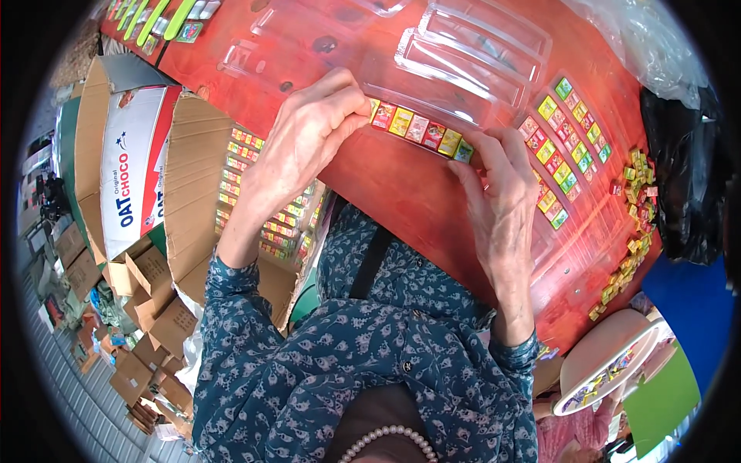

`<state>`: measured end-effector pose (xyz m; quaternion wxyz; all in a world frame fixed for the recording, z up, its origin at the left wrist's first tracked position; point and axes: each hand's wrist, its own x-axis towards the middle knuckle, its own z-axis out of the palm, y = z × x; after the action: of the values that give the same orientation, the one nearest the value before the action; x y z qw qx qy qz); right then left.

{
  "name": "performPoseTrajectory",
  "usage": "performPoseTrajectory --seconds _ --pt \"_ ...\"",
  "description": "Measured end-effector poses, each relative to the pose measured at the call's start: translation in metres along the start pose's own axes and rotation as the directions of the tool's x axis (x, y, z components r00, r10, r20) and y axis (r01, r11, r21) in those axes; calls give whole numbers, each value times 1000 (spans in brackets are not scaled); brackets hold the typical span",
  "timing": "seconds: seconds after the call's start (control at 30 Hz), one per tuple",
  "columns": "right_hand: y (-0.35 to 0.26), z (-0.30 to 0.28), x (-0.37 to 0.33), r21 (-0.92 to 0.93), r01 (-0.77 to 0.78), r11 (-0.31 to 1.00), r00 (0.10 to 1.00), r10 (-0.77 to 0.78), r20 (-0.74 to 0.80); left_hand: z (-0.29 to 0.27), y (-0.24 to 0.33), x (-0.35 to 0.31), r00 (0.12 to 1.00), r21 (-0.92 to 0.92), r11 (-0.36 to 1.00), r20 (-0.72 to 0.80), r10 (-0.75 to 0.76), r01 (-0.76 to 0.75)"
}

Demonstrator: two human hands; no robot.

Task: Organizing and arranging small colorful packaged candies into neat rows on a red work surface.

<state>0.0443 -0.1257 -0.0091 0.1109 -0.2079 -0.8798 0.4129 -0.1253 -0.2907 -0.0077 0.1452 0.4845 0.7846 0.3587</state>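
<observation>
A row of small square packets (417, 129) in red, yellow, white and green spans the gap between my hands, along the near edge of a clear plastic tray (471, 50). My left hand (312, 143) pinches the row's left end, fingers curled. At the other end, the thumb and fingers of my right hand (498, 189) close on the last green packet. Both hands hide the row's outer ends. Just right of my right hand, more rows of the same packets (554, 150) lie in a clear tray.
Loose yellow and red packets (637, 208) are heaped along the red table's (386, 181) right side, by a black plastic bag (683, 170). An open carton (197, 162) at left holds packed rows. A person in pink (575, 432) is beside a round basin (575, 370) at lower right.
</observation>
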Motion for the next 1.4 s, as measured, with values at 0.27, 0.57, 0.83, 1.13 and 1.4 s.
performPoseTrajectory --seconds 0.27,0.57,0.83,1.13,1.4 --pt "4 2 -1 -56 127 990 992 -127 0 2 1 -6 998 115 993 -60 25 -18" --pt "1 5 -6 -298 228 927 971 -238 4 13 5 -17 991 272 961 -104 87 -56" --pt "2 10 -16 -389 254 886 964 -266 23 31 3 -37 982 470 877 -92 164 -102" --pt "4 14 -23 -463 265 846 960 -276 46 43 13 -52 999 408 912 -41 -21 36" --pt "-8 5 -12 -409 234 882 972 -226 67 26 -5 -42 979 289 957 -200 35 25"
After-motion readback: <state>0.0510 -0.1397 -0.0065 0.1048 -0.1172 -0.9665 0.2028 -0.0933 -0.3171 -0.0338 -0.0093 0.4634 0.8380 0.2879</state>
